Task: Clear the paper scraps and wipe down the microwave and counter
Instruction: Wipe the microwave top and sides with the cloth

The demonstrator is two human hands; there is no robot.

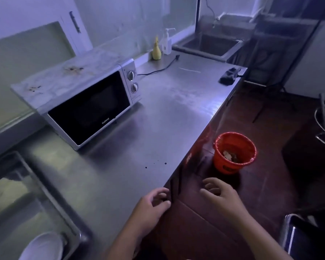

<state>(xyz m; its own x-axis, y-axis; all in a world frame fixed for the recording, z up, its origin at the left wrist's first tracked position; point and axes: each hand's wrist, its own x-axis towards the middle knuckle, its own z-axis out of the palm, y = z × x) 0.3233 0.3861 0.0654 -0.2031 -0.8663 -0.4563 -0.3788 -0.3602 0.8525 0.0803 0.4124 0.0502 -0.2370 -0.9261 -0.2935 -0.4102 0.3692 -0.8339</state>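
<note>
A silver microwave [94,102] with a black door stands at the back left of the steel counter [158,117]; its top is stained with brown marks. A dark cloth [229,76] lies near the counter's far right edge. A red bucket [235,152] holding paper scraps sits on the floor beside the counter. My left hand [150,209] hovers at the counter's front edge, fingers loosely curled, holding nothing. My right hand [219,194] is off the edge, above the floor just short of the bucket, fingers apart and empty. A few dark specks [156,165] dot the counter.
A sink [210,45] lies at the far end, with a yellow bottle [156,51] and a pump dispenser [167,44] beside it. The microwave's power cord [158,69] trails across the counter. A second basin with a white bowl [43,246] is at the near left.
</note>
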